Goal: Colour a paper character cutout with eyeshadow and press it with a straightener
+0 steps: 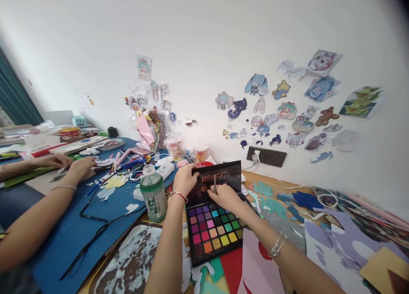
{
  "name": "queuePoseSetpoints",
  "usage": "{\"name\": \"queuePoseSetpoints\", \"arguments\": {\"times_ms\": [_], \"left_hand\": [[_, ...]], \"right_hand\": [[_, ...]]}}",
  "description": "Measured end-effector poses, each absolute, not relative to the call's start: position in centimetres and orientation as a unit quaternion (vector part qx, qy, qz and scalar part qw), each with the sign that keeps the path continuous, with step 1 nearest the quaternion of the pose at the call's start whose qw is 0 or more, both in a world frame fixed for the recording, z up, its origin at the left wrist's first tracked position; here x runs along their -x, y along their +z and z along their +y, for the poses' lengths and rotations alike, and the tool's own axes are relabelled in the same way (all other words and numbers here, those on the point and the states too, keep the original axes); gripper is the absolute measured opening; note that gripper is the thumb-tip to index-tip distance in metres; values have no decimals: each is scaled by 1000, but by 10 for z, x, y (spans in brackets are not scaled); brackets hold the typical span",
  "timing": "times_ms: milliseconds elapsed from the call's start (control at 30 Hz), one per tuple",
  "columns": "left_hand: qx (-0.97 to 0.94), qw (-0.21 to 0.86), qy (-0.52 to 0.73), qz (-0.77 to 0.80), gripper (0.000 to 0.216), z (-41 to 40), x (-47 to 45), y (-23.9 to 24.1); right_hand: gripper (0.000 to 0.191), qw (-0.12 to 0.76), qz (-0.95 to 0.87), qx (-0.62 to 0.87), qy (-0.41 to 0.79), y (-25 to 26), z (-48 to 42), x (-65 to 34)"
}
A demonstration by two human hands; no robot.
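Observation:
An eyeshadow palette (220, 255) lies open, with rows of coloured pans and a dark mirrored lid (236, 174) standing up against the back. At the lid's upper left corner is my left hand (183, 181), its fingers closed around the edge. My right hand (225, 197) is over the upper pans, in front of the lid. Pinched in its fingers is a thin grey stick-like tool (215, 182), pointing upward; its kind is unclear. My right forearm covers some pans on the palette's right side.
A green-labelled plastic bottle (154, 196) stands left of my left forearm. A smeared tray (131, 260) lies in front. Paper scraps (275, 206) cover the right side. At left, a co-worker's hands (79, 168) are over a blue mat (118, 238) with a black cable (96, 232).

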State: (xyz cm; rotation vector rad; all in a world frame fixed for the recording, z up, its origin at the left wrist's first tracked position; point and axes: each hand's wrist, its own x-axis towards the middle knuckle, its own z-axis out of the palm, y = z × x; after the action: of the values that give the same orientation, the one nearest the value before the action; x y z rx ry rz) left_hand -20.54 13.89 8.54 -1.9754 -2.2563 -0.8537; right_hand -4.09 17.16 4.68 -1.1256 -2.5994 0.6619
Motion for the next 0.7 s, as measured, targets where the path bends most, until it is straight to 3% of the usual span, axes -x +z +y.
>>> {"name": "queuePoseSetpoints", "arguments": {"times_ms": [333, 700], "left_hand": [[638, 5, -296, -711, 21, 140, 204, 84], [626, 3, -334, -705, 21, 144, 207, 80]], "right_hand": [[23, 96, -890, 390, 215, 44, 178, 43], [22, 157, -847, 403, 308, 36, 190, 38]]}}
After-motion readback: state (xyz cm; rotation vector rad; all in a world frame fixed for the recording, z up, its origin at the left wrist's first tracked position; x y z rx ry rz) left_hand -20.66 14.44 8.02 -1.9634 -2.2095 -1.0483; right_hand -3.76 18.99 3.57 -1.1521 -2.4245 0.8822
